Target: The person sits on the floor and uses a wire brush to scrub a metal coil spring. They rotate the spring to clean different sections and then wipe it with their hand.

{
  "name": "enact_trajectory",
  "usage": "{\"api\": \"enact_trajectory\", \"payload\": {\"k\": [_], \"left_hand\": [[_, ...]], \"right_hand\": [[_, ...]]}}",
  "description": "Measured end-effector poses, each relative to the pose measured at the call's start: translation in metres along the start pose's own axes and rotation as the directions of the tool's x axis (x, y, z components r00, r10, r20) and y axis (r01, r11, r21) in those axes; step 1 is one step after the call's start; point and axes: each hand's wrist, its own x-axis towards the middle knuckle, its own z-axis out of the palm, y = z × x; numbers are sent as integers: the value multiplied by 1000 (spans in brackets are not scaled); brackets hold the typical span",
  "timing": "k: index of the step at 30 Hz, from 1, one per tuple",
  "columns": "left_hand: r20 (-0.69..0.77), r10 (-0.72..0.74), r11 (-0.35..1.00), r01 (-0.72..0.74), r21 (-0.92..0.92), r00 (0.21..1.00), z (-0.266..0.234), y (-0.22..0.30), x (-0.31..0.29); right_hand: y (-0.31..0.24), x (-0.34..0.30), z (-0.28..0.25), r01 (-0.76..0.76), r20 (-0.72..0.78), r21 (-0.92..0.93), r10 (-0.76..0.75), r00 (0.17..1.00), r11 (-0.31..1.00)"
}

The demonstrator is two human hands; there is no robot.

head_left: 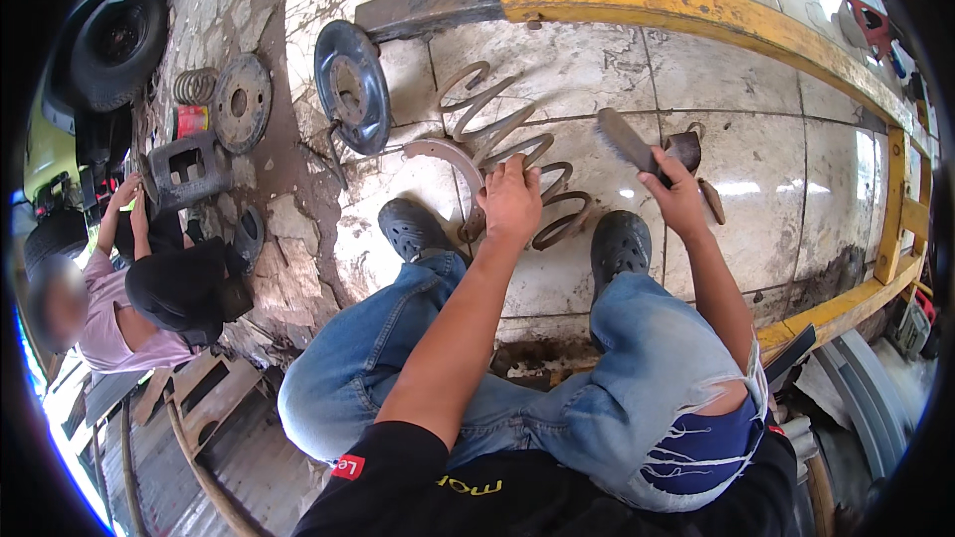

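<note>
My left hand (pixel 512 197) is closed around a turn of a large rusty coil spring (pixel 502 124), which lies stretched over the tiles in front of me. Raised to the right of the spring, my right hand (pixel 678 194) grips a brush (pixel 629 142) by one end. The brush has a brownish back and greyish bristles facing left, apart from the spring. Beside my left hand lies a curved brake shoe (pixel 453 157), partly hidden by that hand. A dark cup-shaped metal piece (pixel 684 147) sits just beyond my right hand, near a small brown block (pixel 711 201).
A yellow and black metal frame (pixel 637 0) runs across the far side and down the right. A dark round plate (pixel 350 89) stands left. Farther left, a person (pixel 149 308) crouches by a metal housing (pixel 189 171), a disc (pixel 242 102) and a tyre (pixel 117 45).
</note>
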Motion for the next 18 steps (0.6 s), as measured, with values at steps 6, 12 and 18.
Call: {"api": "enact_trajectory", "payload": {"k": [6, 12, 18], "left_hand": [[60, 207, 919, -173, -354, 977, 22, -44, 13], [107, 301, 883, -234, -407, 948, 14, -72, 12], [77, 125, 935, -91, -342, 989, 9, -99, 2]], "right_hand": [[-8, 0, -2, -11, -10, 6, 11, 1000, 1000], [-32, 4, -4, 45, 91, -116, -35, 995, 992], [-75, 22, 32, 300, 237, -148, -261, 936, 942]]}}
